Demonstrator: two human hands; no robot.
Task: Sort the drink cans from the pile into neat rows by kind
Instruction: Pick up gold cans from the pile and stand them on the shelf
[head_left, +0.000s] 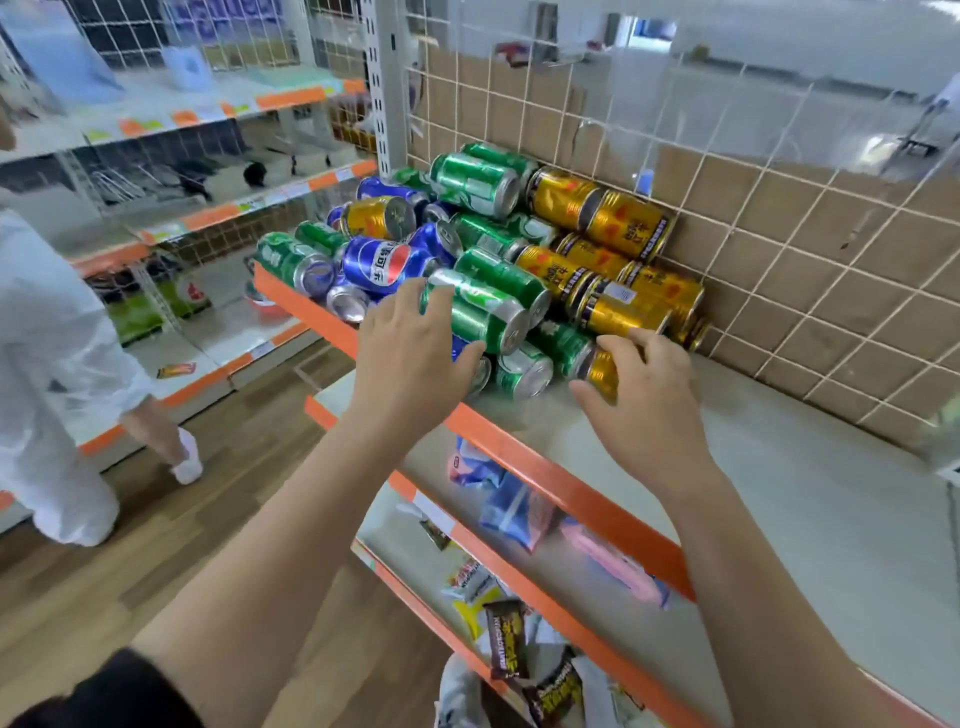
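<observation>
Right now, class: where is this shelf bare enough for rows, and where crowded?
Free: the shelf right of the pile, between orange lip and tiled wall. Crowded: the left end, where left hand grips a green can, right hand a gold can.

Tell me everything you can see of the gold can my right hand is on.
Shiny metal gold can, dark band at its end, lying on its side on the shelf at the front right of the pile. The right hand grips it, thumb below, fingers over the top, hiding most of it. A green can lies against its left end.
</observation>
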